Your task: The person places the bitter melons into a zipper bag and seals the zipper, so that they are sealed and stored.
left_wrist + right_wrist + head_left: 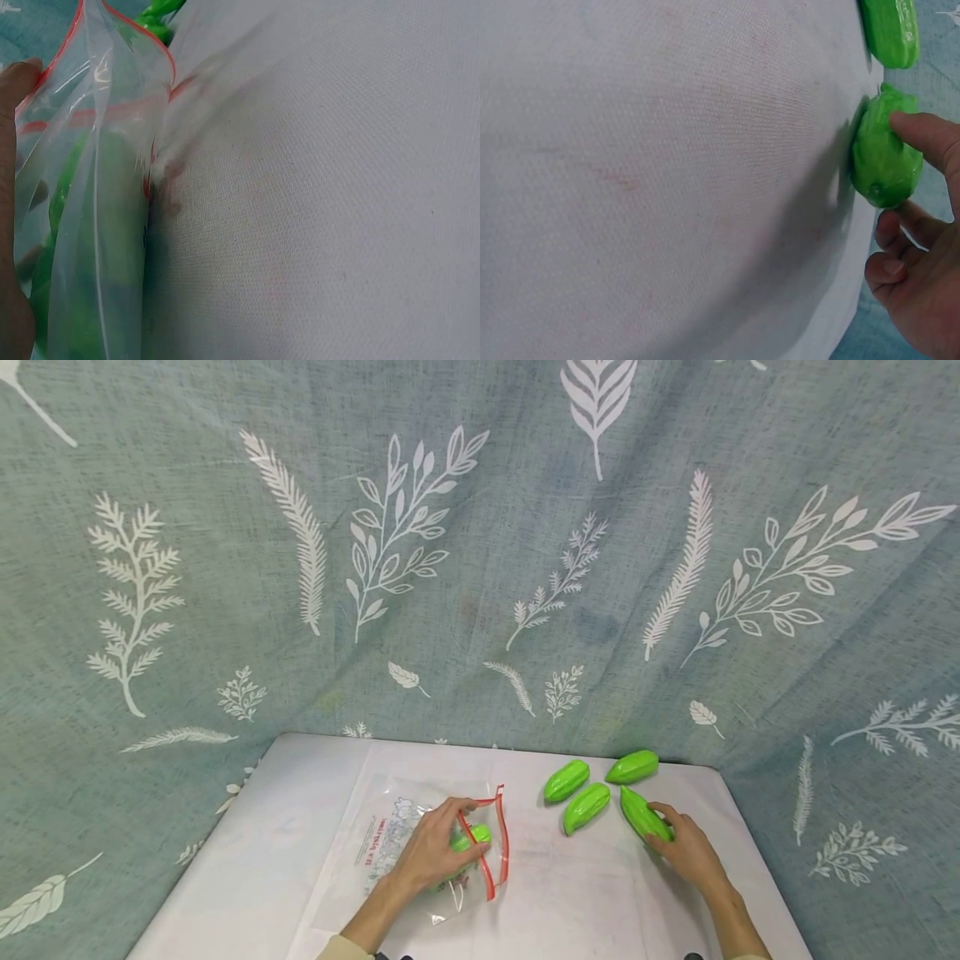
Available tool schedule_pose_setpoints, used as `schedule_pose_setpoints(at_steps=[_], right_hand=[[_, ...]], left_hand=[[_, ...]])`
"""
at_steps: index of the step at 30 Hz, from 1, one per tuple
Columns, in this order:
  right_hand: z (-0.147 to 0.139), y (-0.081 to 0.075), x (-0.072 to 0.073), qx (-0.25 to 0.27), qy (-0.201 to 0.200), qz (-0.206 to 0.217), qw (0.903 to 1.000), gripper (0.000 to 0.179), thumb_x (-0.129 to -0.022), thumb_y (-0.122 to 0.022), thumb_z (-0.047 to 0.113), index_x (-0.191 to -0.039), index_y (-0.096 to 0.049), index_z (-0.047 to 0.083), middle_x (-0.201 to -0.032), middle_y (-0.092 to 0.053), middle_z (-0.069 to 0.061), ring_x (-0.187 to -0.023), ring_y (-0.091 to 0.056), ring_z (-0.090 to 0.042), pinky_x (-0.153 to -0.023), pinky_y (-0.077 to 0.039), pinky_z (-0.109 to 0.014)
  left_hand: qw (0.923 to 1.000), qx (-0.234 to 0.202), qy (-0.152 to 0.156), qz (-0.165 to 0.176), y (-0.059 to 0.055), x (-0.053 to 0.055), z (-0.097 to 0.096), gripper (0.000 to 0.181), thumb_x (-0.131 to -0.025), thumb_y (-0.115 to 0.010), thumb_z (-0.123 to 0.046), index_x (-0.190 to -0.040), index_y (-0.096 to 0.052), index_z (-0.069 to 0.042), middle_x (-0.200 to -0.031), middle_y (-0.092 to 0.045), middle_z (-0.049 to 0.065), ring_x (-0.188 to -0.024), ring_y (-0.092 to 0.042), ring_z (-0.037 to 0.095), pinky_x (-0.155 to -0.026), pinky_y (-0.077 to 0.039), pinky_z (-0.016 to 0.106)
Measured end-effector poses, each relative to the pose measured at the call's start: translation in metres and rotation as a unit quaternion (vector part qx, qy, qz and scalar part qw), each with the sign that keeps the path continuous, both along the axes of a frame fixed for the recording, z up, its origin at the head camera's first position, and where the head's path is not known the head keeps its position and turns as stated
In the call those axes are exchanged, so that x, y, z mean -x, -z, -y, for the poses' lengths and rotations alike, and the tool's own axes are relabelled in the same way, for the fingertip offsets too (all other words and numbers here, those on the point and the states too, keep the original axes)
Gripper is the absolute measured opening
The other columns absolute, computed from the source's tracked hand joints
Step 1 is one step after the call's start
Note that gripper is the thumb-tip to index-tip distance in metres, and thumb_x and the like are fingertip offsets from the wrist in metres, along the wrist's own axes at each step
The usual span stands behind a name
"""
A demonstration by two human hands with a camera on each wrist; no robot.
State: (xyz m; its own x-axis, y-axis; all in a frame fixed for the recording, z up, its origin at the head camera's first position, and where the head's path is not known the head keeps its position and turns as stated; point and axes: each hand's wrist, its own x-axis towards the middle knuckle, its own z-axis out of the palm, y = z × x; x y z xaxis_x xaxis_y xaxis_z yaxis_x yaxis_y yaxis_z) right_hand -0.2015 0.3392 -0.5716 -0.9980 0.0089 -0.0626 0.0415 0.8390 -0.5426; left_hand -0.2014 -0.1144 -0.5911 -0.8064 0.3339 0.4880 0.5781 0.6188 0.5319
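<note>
My left hand (431,852) holds a clear zip bag (367,860) with red strips near its mouth, thumb and fingers at the opened end. Inside the bag lies a bright green, ridged vegetable (480,833), its far part hidden by the hand. The left wrist view shows its green blurred through the plastic (97,225). At the right, my right hand (690,852) grips another green ridged vegetable (636,812) at its near end. In the right wrist view the thumb presses on top of this vegetable (885,161), with fingertips at its lower end.
Three more green vegetables lie between the bag and the back edge: one at the left (566,781), one nearer (587,808), one at the back right (632,767). A white-covered table (555,893) bears everything. Behind it hangs a grey-green leaf-print cloth (480,610).
</note>
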Motion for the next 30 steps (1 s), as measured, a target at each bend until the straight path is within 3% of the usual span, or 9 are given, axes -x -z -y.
schedule_pose_setpoints(at_steps=[8, 18, 27, 30], right_hand=[[-0.0015, 0.0032, 0.0, -0.004, 0.003, 0.009, 0.9999, 0.065, -0.092, -0.071, 0.029, -0.149, -0.044, 0.011, -0.12, -0.06, -0.021, -0.107, -0.06, -0.033, -0.087, -0.05, -0.054], [-0.0021, 0.0016, -0.0014, -0.003, -0.007, 0.002, 1.0, 0.065, -0.093, -0.07, 0.03, -0.149, -0.043, 0.01, -0.121, -0.059, -0.021, -0.106, -0.06, -0.032, -0.086, -0.049, -0.054], [-0.0017, 0.0024, -0.0012, -0.008, -0.002, 0.002, 1.0, 0.065, -0.093, -0.07, 0.031, -0.149, -0.043, 0.01, -0.121, -0.059, -0.02, -0.106, -0.06, -0.032, -0.086, -0.049, -0.054], [-0.0017, 0.0031, -0.0013, -0.008, -0.002, 0.0, 1.0, 0.065, -0.094, -0.069, 0.032, -0.149, -0.044, 0.011, -0.121, -0.059, -0.02, -0.107, -0.06, -0.032, -0.086, -0.049, -0.054]], left_hand=[[0.9998, 0.002, -0.003, 0.02, -0.0018, -0.0016, 0.0001, 0.065, -0.08, -0.082, -0.047, -0.134, -0.056, -0.025, -0.124, -0.067, -0.001, -0.11, -0.062, 0.01, -0.094, -0.052, 0.041], [1.0, -0.002, 0.001, 0.007, -0.002, -0.0026, -0.0006, 0.065, -0.08, -0.082, -0.047, -0.134, -0.056, -0.022, -0.122, -0.067, 0.001, -0.108, -0.064, 0.016, -0.092, -0.053, 0.041], [0.9998, 0.001, -0.003, -0.02, -0.0006, -0.0018, -0.0002, 0.065, -0.079, -0.083, -0.045, -0.133, -0.056, -0.021, -0.121, -0.065, -0.007, -0.107, -0.064, 0.012, -0.09, -0.053, 0.039], [0.9999, 0.002, -0.003, -0.016, -0.0005, -0.0015, 0.0, 0.065, -0.08, -0.083, -0.046, -0.133, -0.056, -0.022, -0.122, -0.066, -0.005, -0.107, -0.063, 0.012, -0.091, -0.053, 0.039]])
